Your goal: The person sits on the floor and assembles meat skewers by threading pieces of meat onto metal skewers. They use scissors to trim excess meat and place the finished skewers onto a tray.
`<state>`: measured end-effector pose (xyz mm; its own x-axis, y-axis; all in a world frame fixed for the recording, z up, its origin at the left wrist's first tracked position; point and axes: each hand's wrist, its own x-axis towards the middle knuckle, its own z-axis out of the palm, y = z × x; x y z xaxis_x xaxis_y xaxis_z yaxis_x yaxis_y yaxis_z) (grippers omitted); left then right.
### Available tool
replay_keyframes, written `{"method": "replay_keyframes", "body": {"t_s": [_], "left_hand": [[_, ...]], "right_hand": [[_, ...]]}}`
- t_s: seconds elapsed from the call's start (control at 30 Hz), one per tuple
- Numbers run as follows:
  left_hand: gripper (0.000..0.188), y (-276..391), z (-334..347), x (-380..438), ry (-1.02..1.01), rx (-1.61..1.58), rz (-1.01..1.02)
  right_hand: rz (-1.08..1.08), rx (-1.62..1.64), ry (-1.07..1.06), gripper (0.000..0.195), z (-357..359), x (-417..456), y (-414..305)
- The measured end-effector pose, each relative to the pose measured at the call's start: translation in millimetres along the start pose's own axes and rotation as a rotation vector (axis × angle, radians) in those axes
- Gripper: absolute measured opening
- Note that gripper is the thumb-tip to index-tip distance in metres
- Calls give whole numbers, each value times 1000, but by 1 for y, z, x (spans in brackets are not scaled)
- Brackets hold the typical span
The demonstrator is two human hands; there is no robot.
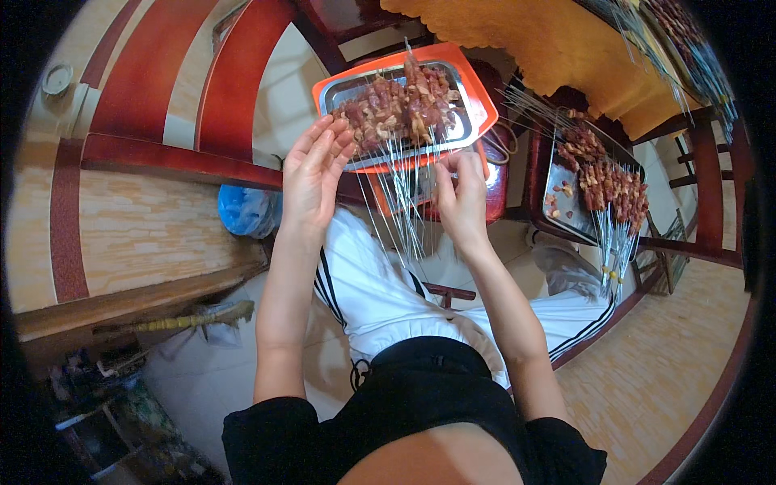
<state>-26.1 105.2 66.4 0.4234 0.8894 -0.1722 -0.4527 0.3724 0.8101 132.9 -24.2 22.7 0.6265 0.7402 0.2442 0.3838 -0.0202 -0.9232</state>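
Observation:
In front of me a metal tray (465, 125) sits on an orange plastic container (485, 100). Raw meat skewers (385, 103) are heaped on it, their metal ends sticking out towards my lap. My left hand (321, 154) is raised at the tray's near left edge, palm turned up, fingers slightly bent and apart, holding nothing that I can see. My right hand (464, 185) is at the near right edge with thumb and forefinger pinched on the metal end of a skewer (416, 91), whose meat lies over the heap; part of the grip is hidden.
To the right, another metal tray (558, 203) holds more meat skewers and loose meat pieces. Bundled skewers (691, 48) lie at the upper right beside an orange-yellow cloth (545, 48). A red wooden chair (182, 160) stands left, a blue bucket (239, 209) with plastic below it.

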Motion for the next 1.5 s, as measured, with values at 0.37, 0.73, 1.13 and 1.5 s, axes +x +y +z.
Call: {"method": "replay_keyframes", "body": {"t_s": [0.37,0.73,1.13,1.5], "left_hand": [[32,-30,47,17,-63,97,7],[44,-61,55,17,-90,221,-265],[35,-63,71,39,-123,556,-70],[30,-23,61,17,-180,186,-86]], "right_hand": [[-106,-212,99,9,8,9,2],[-62,-239,137,13,6,23,14],[369,420,-111,18,2,21,13],[248,438,-95,12,-12,8,-5]]}}
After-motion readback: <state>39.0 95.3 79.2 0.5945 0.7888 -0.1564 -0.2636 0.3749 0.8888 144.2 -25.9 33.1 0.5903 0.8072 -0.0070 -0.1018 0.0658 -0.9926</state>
